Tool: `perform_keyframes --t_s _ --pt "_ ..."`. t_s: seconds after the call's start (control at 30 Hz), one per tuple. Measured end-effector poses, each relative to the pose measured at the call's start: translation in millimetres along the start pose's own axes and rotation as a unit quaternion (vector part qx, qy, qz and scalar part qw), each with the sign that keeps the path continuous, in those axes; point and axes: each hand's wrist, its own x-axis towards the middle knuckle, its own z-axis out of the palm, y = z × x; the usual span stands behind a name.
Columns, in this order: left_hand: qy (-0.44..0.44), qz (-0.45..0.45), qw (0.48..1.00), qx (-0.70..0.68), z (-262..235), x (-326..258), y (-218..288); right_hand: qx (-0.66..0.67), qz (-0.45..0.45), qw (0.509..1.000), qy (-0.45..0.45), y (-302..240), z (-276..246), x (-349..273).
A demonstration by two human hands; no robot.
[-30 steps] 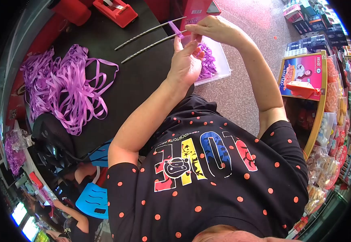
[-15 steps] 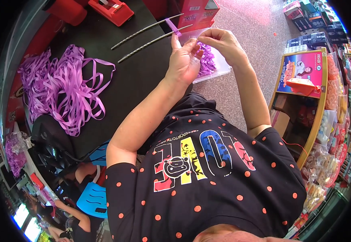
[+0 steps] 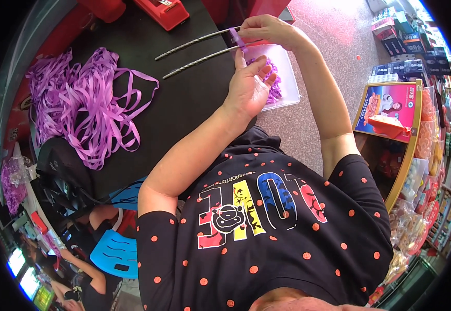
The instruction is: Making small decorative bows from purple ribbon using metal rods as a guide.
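Observation:
Two parallel twisted metal rods (image 3: pixel 194 42) jut out over the dark tabletop. A short purple ribbon (image 3: pixel 237 38) is wrapped across both near their right-hand ends. My right hand (image 3: pixel 273 30) reaches over those ends, its fingertips pinched together at the ribbon. Below, my left hand (image 3: pixel 248 89) is turned palm up with fingers apart, its index finger stretched up against the ribbon's lower end. Behind the left hand's fingers is a clear plastic box (image 3: pixel 288 88) holding many small purple ribbon pieces (image 3: pixel 274 89), partly hidden by that hand.
A big tangle of purple ribbon (image 3: pixel 88 103) covers the table's (image 3: pixel 176 111) left part. A red tape dispenser (image 3: pixel 163 11) is at the far edge. Right stands a wood-edged display cabinet (image 3: pixel 411 155) beside packed shelves. Lower left are a blue chair (image 3: pixel 115 254) and another person (image 3: pixel 93 280).
My right hand has moved from beside my left fingers up and left to the ribbon at the rods. The left hand's fingers have spread. The whole view has shifted slightly.

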Motion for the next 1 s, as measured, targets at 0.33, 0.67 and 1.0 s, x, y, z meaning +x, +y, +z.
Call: perform_keyframes --t_s 0.33,0.67,1.0 --pt "0.001 -0.003 1.000 -0.003 0.7 -1.1 0.1 -0.094 0.011 0.995 0.030 -3.0 4.7 2.7" --pt "-0.005 -0.002 1.000 -0.001 0.0 -1.3 0.3 -0.121 0.004 0.991 0.064 -1.6 8.9 -0.9" --pt "-0.009 -0.003 1.000 0.001 -2.3 -2.0 0.5 -0.162 0.022 0.978 0.130 13.4 19.2 -1.3"
